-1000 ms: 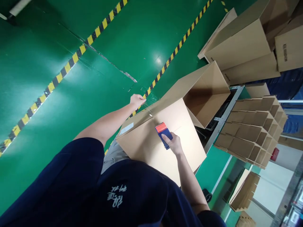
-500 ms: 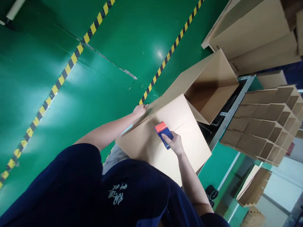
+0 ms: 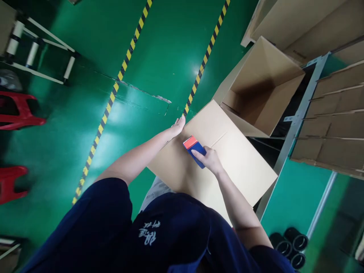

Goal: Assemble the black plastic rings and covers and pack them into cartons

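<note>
Right hand on blue-and-orange tool, left hand at carton edge

Head view, clock read on the frame, 12 at top. Cartons, green floor.

Near carton [image 3: 237, 163]: tan, face up, filling the ground from the centre toward 4, just ahead of the navy shirt [image 3: 176, 235]. A straight line marks its face beside the right hand.

Right hand [image 3: 212, 159]: fingers closed round the blue-and-orange tool [image 3: 195, 151], which lies over the carton's face, orange end aimed between 10 and 11. Cannot tell whether the tool touches cardboard.

Left hand [image 3: 178, 127]: just off centre at 11, open, fingers extended, laid along the carton's edge.

Open carton [image 3: 264, 94]: at 2, its dark interior showing, beside the near carton.

Cardboard dividers [image 3: 335, 131]: at 3. Green counter [image 3: 295, 189]: between 3 and 4. Black cylinders [image 3: 290, 244]: at 4, hollow, clustered.

Red stool [image 3: 18, 110]: at 9. White-tubed frame [image 3: 31, 57]: at 10, on the floor [image 3: 159, 57].
</note>
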`<move>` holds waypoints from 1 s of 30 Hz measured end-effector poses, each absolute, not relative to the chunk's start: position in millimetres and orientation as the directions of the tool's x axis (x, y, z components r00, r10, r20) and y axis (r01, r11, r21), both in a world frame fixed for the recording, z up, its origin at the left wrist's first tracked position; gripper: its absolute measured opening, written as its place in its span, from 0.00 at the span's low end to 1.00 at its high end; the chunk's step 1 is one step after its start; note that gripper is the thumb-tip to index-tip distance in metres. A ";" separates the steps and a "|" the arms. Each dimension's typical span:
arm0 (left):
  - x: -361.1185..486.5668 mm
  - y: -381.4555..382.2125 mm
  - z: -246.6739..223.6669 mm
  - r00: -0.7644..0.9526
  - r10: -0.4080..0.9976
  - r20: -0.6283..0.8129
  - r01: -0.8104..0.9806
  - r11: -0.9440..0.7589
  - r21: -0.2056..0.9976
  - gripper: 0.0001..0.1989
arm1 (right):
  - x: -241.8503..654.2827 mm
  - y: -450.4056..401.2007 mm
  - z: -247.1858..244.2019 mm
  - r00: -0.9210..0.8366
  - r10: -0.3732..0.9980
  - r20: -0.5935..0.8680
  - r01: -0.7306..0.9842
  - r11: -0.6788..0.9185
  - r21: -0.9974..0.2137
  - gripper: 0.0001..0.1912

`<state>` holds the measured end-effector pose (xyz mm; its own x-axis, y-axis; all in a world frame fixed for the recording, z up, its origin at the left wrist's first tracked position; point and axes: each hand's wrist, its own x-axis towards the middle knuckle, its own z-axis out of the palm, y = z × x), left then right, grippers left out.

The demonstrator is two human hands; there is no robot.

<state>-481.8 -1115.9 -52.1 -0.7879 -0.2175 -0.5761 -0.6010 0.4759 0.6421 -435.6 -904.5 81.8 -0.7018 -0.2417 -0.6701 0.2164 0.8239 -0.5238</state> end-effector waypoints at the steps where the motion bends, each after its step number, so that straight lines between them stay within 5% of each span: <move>1: -477.8 -1115.7 -44.9 -0.799 -0.195 -0.569 -0.577 0.518 0.632 0.34 | -434.7 -900.8 81.5 -0.697 -0.265 -0.666 0.209 0.813 -0.543 0.28; 6: -467.7 -1114.8 -5.7 -0.846 -0.184 -0.500 -0.467 0.708 0.529 0.35 | -411.7 -839.0 86.8 -0.640 -0.342 -0.688 0.227 0.771 -0.595 0.26; 9: -456.5 -1081.2 12.4 -0.916 -0.224 -0.333 -0.347 0.859 0.377 0.36 | -385.1 -772.6 94.0 -0.611 -0.325 -0.722 0.272 0.770 -0.577 0.26; 11: -440.2 -1036.1 18.3 -0.960 -0.103 -0.262 -0.183 0.935 0.305 0.37 | -366.5 -726.7 99.9 -0.601 -0.291 -0.744 0.313 0.771 -0.554 0.27; 15: -402.7 -949.1 18.2 -0.937 0.116 -0.330 0.007 0.950 0.314 0.36 | -332.7 -644.4 111.0 -0.579 -0.233 -0.781 0.356 0.790 -0.499 0.27; 21: -405.0 -947.1 6.4 -0.949 0.109 -0.296 -0.019 0.917 0.399 0.36 | -283.6 -544.5 116.9 -0.584 -0.165 -0.795 0.303 0.864 -0.402 0.26; 26: -394.2 -915.6 17.0 -0.962 0.079 -0.262 -0.010 0.947 0.322 0.36 | -264.6 -512.7 102.7 -0.615 -0.082 -0.784 0.294 0.899 -0.325 0.27; 30: -349.5 -813.7 25.3 -0.804 0.415 -0.425 0.285 0.897 0.336 0.34 | -273.3 -519.9 91.6 -0.615 -0.099 -0.783 0.311 0.881 -0.355 0.28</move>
